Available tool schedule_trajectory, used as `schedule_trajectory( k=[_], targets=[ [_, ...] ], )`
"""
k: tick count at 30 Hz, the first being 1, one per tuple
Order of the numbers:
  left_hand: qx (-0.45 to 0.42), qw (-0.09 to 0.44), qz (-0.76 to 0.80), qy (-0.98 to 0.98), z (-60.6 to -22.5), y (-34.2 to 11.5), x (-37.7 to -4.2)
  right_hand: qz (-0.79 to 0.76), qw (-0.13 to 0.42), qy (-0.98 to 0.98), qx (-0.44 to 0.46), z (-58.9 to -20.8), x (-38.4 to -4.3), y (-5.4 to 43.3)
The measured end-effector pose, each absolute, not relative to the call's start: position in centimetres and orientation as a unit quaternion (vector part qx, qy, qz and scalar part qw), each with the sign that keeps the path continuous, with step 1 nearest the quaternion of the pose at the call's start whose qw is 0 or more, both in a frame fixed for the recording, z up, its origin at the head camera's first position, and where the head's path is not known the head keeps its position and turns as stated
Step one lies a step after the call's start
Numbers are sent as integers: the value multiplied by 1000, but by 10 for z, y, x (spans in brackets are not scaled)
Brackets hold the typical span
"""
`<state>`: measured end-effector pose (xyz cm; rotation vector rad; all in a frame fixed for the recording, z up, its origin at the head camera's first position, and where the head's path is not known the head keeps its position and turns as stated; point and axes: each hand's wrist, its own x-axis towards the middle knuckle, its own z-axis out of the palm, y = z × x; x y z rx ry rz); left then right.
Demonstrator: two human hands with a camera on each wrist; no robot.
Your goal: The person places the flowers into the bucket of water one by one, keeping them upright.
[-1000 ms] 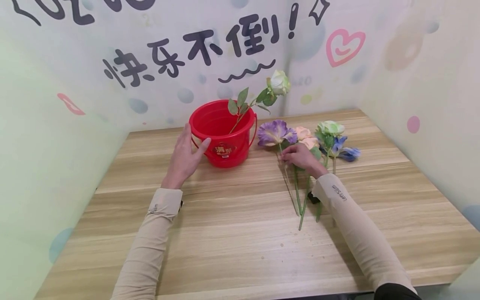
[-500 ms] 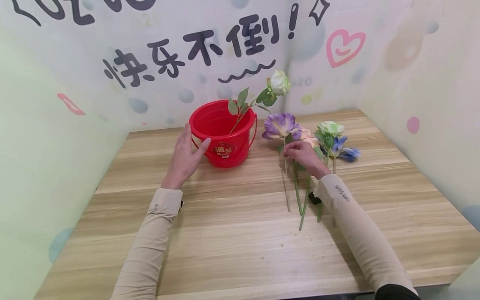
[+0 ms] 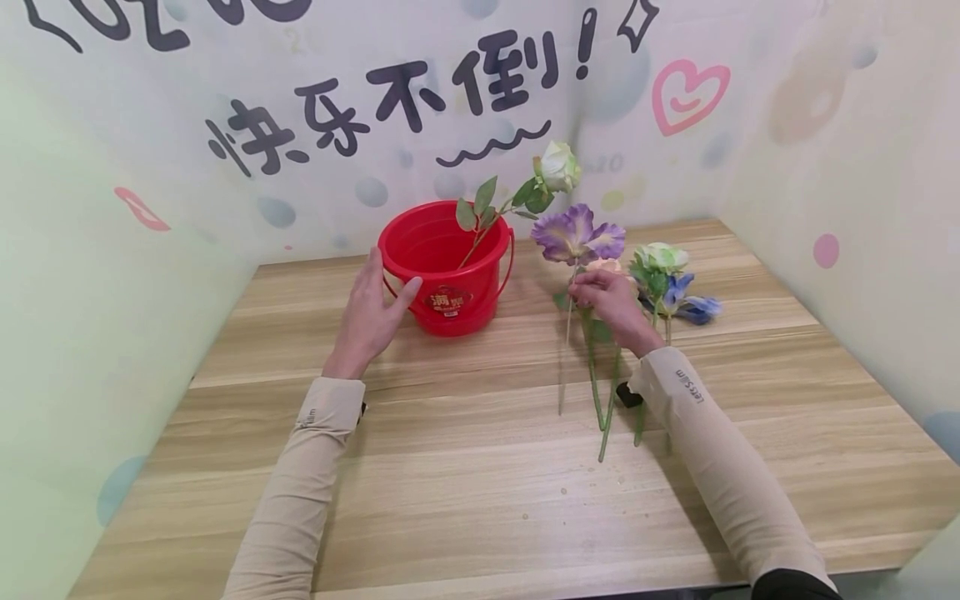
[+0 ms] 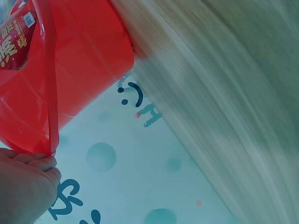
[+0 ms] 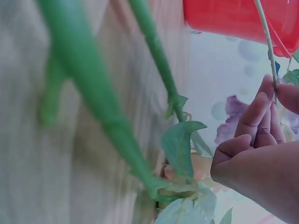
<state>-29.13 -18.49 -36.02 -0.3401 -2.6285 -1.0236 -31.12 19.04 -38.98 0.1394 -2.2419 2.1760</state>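
Observation:
A red bucket [image 3: 450, 283] stands at the back of the table, its thin handle hanging down. My left hand [image 3: 369, 312] rests on its left side, fingers straight and thumb spread along the front; the left wrist view has these fingers [image 4: 42, 163] at the rim. Between thumb and fingertips my right hand [image 3: 611, 304] pinches the stem of a purple flower [image 3: 576, 235], which is raised with its bloom up and its stem slanting down, right of the bucket. A white rose [image 3: 558, 167] leans out of the bucket to the right, its lower stem hidden inside.
Peach flowers [image 3: 604, 267], partly behind the right hand, lie on the wooden table [image 3: 450, 467]. To their right are a pale green-white flower [image 3: 663, 257] and a blue flower [image 3: 697, 308], stems toward the front. Printed walls enclose the table at the back and sides.
The purple flower has been lifted off the table in my right hand; its bloom moved up and right, while its stem end swung left. My left hand and the bucket stay still.

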Motion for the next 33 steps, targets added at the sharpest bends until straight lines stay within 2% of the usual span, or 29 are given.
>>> schedule_trajectory(
  k=[7, 33],
  targets=[
    [-119, 150, -358, -914, -360, -185, -291, 731, 24, -680, 42, -382, -306, 189],
    [-110, 144, -358, -916, -359, -185, -289, 806, 149, -571, 56, -353, -304, 170]
  ],
)
